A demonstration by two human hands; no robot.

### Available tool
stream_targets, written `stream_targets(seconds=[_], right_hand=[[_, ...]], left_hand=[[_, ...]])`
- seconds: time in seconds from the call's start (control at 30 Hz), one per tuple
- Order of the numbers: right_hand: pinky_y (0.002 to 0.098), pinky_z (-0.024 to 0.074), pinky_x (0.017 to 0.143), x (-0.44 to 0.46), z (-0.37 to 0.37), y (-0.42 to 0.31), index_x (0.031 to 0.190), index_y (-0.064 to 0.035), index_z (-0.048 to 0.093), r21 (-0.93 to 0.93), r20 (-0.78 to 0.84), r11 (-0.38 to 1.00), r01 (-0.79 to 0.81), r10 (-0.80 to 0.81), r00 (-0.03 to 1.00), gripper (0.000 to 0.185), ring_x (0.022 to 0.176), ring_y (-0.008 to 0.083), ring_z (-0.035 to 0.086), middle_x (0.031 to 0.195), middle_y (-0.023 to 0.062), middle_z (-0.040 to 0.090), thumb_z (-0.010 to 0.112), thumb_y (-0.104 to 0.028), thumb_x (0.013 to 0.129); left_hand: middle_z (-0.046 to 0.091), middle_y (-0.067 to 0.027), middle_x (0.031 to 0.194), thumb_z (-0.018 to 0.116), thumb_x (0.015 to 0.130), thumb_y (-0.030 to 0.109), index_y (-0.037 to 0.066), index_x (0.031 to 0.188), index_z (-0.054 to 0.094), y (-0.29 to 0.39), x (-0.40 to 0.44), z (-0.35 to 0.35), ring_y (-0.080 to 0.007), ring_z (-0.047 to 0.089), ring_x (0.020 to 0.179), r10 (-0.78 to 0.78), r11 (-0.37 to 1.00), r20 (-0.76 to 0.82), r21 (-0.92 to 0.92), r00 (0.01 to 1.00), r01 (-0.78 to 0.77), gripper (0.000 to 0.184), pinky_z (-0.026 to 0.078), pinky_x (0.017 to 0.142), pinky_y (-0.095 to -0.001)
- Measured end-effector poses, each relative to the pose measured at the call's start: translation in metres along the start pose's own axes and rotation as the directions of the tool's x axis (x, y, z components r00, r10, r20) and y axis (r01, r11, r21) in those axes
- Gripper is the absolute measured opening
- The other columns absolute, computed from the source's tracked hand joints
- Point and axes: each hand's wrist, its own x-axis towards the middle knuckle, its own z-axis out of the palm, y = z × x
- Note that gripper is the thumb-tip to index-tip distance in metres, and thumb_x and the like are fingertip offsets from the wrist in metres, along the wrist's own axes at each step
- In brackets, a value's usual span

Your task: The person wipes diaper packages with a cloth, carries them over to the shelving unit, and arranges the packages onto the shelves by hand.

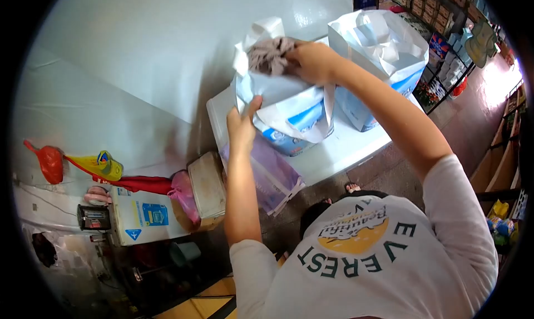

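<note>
A white and blue plastic bag (286, 110) stands upright with its mouth open on a white surface (350, 155). My left hand (241, 124) is closed on the near left side of its rim, with the thumb on the outside. My right hand (316, 62) is at the bag's mouth, closed on a crumpled grey-brown cloth (269, 55). The fingertips are partly hidden by the cloth and slightly blurred. Just right of it stands a second white and blue plastic bag (356, 49), which no hand touches.
A purple package (270, 169) hangs or leans at the surface's near left edge. To the lower left are a cardboard box (150, 216), a pink plastic bag (184, 194) and a red bag (50, 162). Stocked shelves (428, 10) stand at the upper right, beside a tiled floor (467, 124).
</note>
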Motion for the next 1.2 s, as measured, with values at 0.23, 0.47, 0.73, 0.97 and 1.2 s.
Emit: stream_targets(seconds=[0.23,0.47,0.73,0.97,1.2], right_hand=[[0.0412,0.0449,0.066,-0.075,-0.014,-0.038,0.074,-0.0015,0.058,0.316,0.036,0.797,0.515,-0.553,0.832,0.016,0.078,0.0332,0.056,0.076,0.0157,0.054,0.061,-0.018,0.073],[0.0385,0.0457,0.059,-0.148,-0.119,0.014,0.064,0.0014,0.062,-0.056,0.134,0.990,0.130,-0.121,0.984,0.019,0.065,0.0266,0.057,0.070,0.0148,0.057,0.056,-0.017,0.066],[0.0314,0.0477,0.077,-0.105,-0.117,0.002,0.086,0.0050,0.061,0.205,-0.299,0.954,0.221,-0.154,0.942,0.019,0.089,0.0211,0.057,0.102,0.0148,0.054,0.052,-0.008,0.077],[0.0430,0.0433,0.084,-0.048,0.041,-0.087,0.107,-0.0197,0.060,-0.116,-0.240,0.963,0.242,-0.263,0.934,0.031,0.092,0.0269,0.056,0.103,0.0137,0.053,0.058,-0.023,0.076],[0.0383,0.0447,0.074,-0.101,-0.057,-0.021,0.077,-0.0122,0.065,-0.108,-0.109,0.948,0.299,-0.310,0.944,0.010,0.085,0.0273,0.056,0.084,0.0093,0.057,0.061,-0.014,0.068]], left_hand=[[0.062,-0.0042,0.092,0.065,0.080,0.014,-0.004,0.099,0.060,-0.011,-0.003,-0.003,-0.0120,0.056,0.081,0.120,0.992,-0.093,-0.012,0.988,-0.122,0.027,0.043,0.072,-0.0239],[0.061,-0.0069,0.090,0.065,0.078,0.011,-0.006,0.098,0.059,0.003,-0.010,-0.010,-0.0119,0.055,0.079,0.037,0.978,-0.095,-0.202,0.995,-0.056,0.026,0.043,0.068,-0.0249],[0.058,-0.0086,0.094,0.050,0.082,0.023,-0.001,0.101,0.057,0.032,-0.011,-0.028,-0.0171,0.056,0.082,-0.265,0.951,-0.048,-0.177,0.963,0.253,0.032,0.045,0.069,-0.0311],[0.055,-0.0131,0.105,0.037,0.090,0.016,-0.006,0.108,0.052,0.020,-0.011,-0.028,-0.0185,0.054,0.092,-0.122,0.970,-0.108,-0.223,0.987,0.096,0.032,0.047,0.075,-0.0341],[0.053,-0.0131,0.113,0.043,0.091,0.021,-0.006,0.116,0.046,0.033,-0.004,-0.027,-0.0223,0.052,0.105,-0.171,0.982,-0.105,-0.097,0.980,0.161,0.037,0.040,0.088,-0.0395]])
